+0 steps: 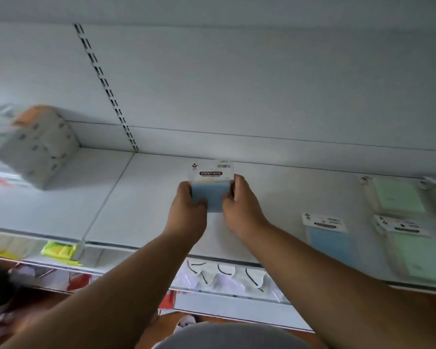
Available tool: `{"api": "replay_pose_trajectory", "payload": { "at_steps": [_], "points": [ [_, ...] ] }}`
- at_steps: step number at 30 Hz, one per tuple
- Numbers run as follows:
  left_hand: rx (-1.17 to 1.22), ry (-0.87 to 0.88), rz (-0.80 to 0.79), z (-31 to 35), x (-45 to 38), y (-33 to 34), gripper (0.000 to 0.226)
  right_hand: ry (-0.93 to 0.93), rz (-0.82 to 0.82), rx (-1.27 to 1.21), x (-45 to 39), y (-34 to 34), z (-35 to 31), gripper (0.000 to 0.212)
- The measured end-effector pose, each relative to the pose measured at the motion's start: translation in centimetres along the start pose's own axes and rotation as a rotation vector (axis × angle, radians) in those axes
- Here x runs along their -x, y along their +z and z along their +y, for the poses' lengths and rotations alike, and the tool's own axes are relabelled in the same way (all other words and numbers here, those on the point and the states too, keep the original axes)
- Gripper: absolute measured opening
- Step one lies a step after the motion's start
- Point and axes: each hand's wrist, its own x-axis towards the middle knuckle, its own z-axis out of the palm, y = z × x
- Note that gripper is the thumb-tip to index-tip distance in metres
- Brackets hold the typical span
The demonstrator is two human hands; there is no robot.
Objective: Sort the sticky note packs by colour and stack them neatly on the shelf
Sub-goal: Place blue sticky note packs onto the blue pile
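Head view: both hands, left [186, 205] and right [239, 200], are pinching a blue pack [210, 195] over bare shelf [149, 192]; more packs [398, 230] are lying at 3 o'clock.

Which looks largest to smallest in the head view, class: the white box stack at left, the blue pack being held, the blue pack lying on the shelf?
1. White box stack, clearly largest.
2. Blue pack lying on the shelf.
3. Blue pack being held, partly covered by the left hand and right hand.
The two packs may match; the lying one is nearer.
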Motion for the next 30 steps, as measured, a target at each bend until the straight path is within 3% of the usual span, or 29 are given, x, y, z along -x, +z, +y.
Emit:
{"api": "replay_pose_trajectory", "payload": {
  "at_steps": [6,12,27,30],
  "points": [
    [0.037,0.094,-0.017,-2.5,-3.6,-5.1,0.021,-0.072,0.053,0.025,-0.9,5.9,-3.5,0.026],
    [0.158,0.079,-0.239,-5.7,-5.8,-7.5,0.044,0.078,0.133,-0.145,-1.2,11.3,-3.7,0.035],
    [0.232,0.162,-0.412,-6.9,-7.4,-7.4,0.053,0.115,0.254,-0.093,-1.4,12.8,-3.3,0.041],
    [0.215,0.164,-0.387,-6.7,-7.7,-7.5,0.049,0.097,0.295,-0.081,-1.6,12.8,-3.5,0.039]
  ]
}}
